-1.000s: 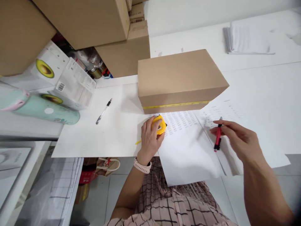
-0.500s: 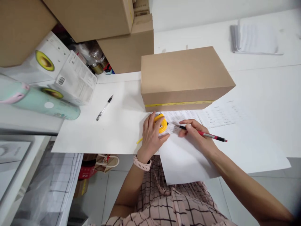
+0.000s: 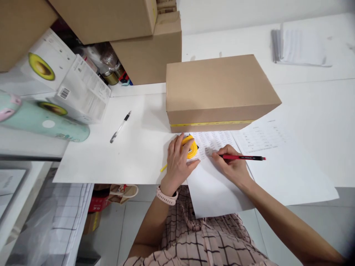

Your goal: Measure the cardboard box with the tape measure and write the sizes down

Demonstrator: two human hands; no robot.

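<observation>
My left hand is closed around a yellow tape measure, which rests on a sheet of paper printed with rows of small text. A yellow strip pokes out below that hand on the left. My right hand grips a red and black pen, its tip down at the printed rows. Just beyond both hands stands a brown cardboard box with a yellow band along its near side.
A second pen lies to the left. Further left are a mint-green bottle and white boxes with avocado pictures. Large cartons are stacked behind. Another printed sheet and a paper stack lie to the right.
My right hand has shifted slightly, bringing the pen's tip onto the paper and turning its shaft nearly level. My left hand stays on the tape measure. The view has moved a little.
</observation>
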